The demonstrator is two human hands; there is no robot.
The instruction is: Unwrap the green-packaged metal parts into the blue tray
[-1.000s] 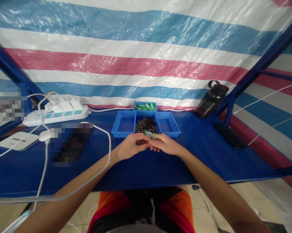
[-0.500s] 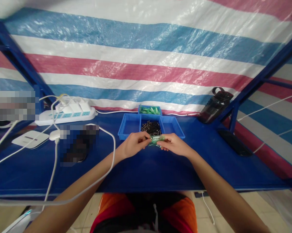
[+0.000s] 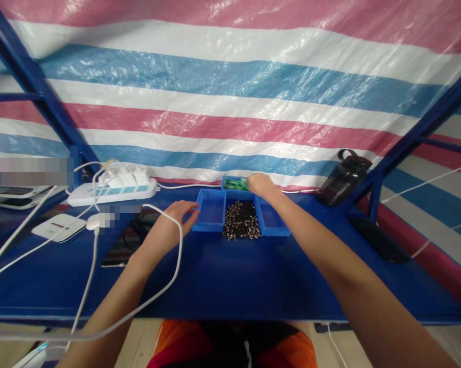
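Observation:
My right hand [image 3: 261, 185] reaches to the small blue bin [image 3: 223, 184] at the back, which holds green plastic packets [image 3: 236, 184]. Its fingers are hidden from me, at the right end of the packets, so I cannot see whether they grip one. My left hand [image 3: 175, 221] has its fingers apart and holds nothing, just left of the left blue bin [image 3: 210, 225]. A heap of small dark and metallic parts [image 3: 241, 221] fills the middle bin and lies at its front. Under my right forearm is the right blue bin [image 3: 269, 220].
A white power strip [image 3: 111, 193] with plugs stands at the back left. White cables [image 3: 179, 255] loop over my left forearm. Left of that hand lie a dark phone-like object [image 3: 125, 245] and a white flat box [image 3: 58, 226]. At right are a dark bottle [image 3: 343, 179] and a black slab [image 3: 378, 239].
Both hands held a green packet in front of the bins. Now they are apart: the right has moved forward to the back bin, the left has drawn back leftward and opened.

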